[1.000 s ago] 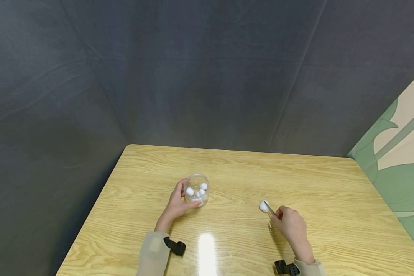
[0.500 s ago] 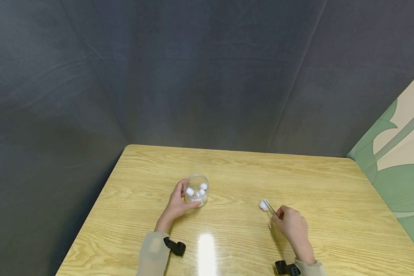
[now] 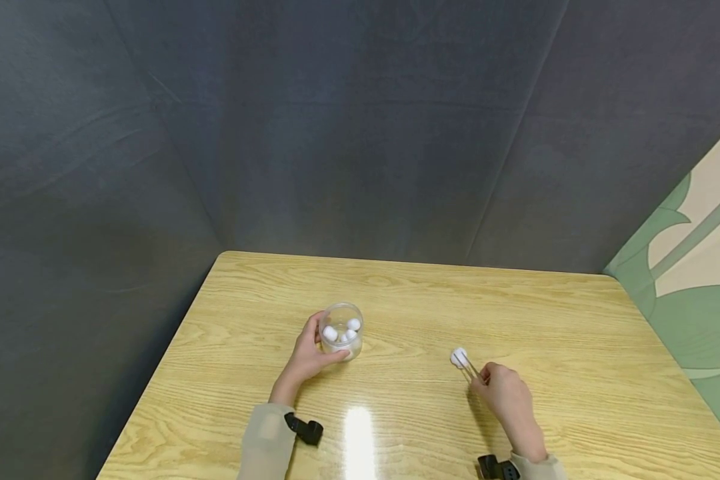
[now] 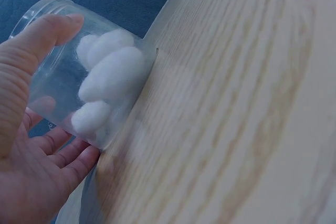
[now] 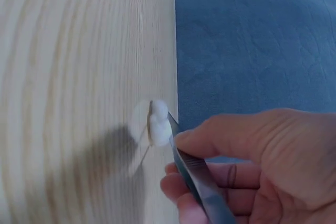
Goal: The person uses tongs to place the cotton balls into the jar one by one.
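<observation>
On the left, my left hand (image 3: 307, 358) grips a clear plastic jar (image 4: 55, 85), thumb on one side and fingers on the other. The jar stands on the table with several white cotton balls (image 4: 113, 74) inside, and no lid covers its mouth. My right hand (image 3: 507, 400) pinches metal tweezers (image 5: 199, 177) between thumb and fingers. Their two tips are spread and reach down to a lone white cotton ball (image 3: 459, 358) lying on the table right of the jar. In the right wrist view this cotton (image 5: 159, 124) looks like two rounded lobes, with the tips right at it.
The wood-grain table (image 3: 396, 293) extends beneath both hands. A dark cloth (image 3: 360, 133) rises behind it and along the left side. Green and beige patterned fabric (image 3: 690, 320) borders the right edge. Black straps with small cameras (image 3: 305, 428) sit on the wrists.
The tweezers' tips have shifted slightly left and spread wider over the cotton ball, and my right hand has dipped a little. My left hand and the jar stay where they were.
</observation>
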{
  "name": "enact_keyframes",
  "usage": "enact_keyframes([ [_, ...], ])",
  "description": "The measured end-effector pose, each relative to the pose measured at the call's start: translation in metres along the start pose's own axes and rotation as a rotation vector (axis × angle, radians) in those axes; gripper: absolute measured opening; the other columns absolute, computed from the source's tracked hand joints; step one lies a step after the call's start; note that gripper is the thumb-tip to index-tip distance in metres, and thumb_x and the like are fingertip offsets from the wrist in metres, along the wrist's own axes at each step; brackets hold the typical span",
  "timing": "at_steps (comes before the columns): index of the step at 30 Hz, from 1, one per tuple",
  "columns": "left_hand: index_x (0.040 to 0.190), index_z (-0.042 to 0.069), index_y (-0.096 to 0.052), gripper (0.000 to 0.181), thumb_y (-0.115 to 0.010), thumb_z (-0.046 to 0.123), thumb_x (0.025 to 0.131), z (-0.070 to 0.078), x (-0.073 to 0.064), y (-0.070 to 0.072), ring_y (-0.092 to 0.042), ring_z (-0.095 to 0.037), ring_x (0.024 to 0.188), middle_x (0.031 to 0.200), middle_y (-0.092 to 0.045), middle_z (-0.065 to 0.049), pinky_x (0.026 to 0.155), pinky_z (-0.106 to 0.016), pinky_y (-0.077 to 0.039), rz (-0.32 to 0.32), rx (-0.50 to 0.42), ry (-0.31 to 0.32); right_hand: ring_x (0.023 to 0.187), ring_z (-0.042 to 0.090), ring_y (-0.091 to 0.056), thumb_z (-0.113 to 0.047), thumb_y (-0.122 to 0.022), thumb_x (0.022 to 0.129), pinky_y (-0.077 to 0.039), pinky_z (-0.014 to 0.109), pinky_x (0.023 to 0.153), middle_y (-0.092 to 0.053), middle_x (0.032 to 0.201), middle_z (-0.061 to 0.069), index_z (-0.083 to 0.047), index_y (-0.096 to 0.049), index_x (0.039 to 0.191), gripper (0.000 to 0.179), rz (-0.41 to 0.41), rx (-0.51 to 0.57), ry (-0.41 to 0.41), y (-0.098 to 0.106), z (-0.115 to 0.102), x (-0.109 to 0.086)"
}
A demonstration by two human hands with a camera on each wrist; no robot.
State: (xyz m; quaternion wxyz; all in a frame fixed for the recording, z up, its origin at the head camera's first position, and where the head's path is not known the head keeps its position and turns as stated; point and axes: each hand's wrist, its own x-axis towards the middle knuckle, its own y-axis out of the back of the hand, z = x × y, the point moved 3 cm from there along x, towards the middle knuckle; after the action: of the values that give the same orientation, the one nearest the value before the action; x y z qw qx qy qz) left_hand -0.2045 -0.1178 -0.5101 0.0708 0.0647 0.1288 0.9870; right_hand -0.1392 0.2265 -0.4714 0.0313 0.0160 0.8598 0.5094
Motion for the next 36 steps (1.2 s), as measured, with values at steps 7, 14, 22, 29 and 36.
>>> enact_keyframes([
  [7,0.14,0.005,-0.034,0.085,-0.082,0.014,0.071,0.0,0.0,0.0,-0.049,-0.033,0.111,0.139,-0.04,-0.019,0.091,-0.048,-0.041,0.002,0.025,0.017,0.046,0.014,-0.039,-0.005,-0.061,0.077,-0.031,0.029,0.041,-0.048,0.055,-0.001,-0.009,-0.054,0.064,0.015,0.047,-0.049,0.039,-0.001,-0.002,0.001],
  [14,0.139,0.006,-0.034,0.085,-0.082,0.014,0.069,-0.001,0.001,0.0,-0.049,-0.031,0.111,0.136,-0.042,-0.017,0.092,-0.048,-0.04,0.004,0.021,0.026,0.045,0.013,-0.038,-0.005,-0.06,0.076,-0.03,0.028,0.042,-0.046,0.052,-0.003,-0.009,-0.056,0.064,0.013,0.074,-0.036,0.027,0.0,-0.002,0.002],
  [22,0.139,0.006,-0.034,0.085,-0.082,0.014,0.069,-0.001,0.001,0.0,-0.049,-0.032,0.112,0.136,-0.042,-0.017,0.093,-0.05,-0.039,0.003,0.012,0.028,0.044,0.013,-0.039,-0.006,-0.062,0.079,-0.03,0.028,0.041,-0.049,0.053,-0.002,-0.007,-0.058,0.065,0.014,0.12,-0.013,0.046,0.007,-0.007,0.001],
  [29,0.14,0.007,-0.034,0.086,-0.083,0.014,0.069,-0.003,0.002,0.0,-0.05,-0.031,0.111,0.136,-0.043,-0.017,0.092,-0.048,-0.041,0.005,0.028,0.028,0.045,0.012,-0.038,-0.005,-0.063,0.078,-0.03,0.028,0.041,-0.051,0.054,-0.002,-0.006,-0.059,0.066,0.012,0.143,0.002,0.05,0.01,-0.01,0.001],
  [36,0.139,0.007,-0.035,0.085,-0.082,0.013,0.069,-0.003,0.001,0.0,-0.05,-0.031,0.111,0.137,-0.042,-0.017,0.091,-0.047,-0.04,0.007,0.023,0.025,0.044,0.011,-0.038,-0.006,-0.063,0.079,-0.029,0.026,0.04,-0.052,0.054,-0.002,-0.006,-0.061,0.068,0.012,0.173,0.019,0.073,0.012,-0.016,0.0],
])
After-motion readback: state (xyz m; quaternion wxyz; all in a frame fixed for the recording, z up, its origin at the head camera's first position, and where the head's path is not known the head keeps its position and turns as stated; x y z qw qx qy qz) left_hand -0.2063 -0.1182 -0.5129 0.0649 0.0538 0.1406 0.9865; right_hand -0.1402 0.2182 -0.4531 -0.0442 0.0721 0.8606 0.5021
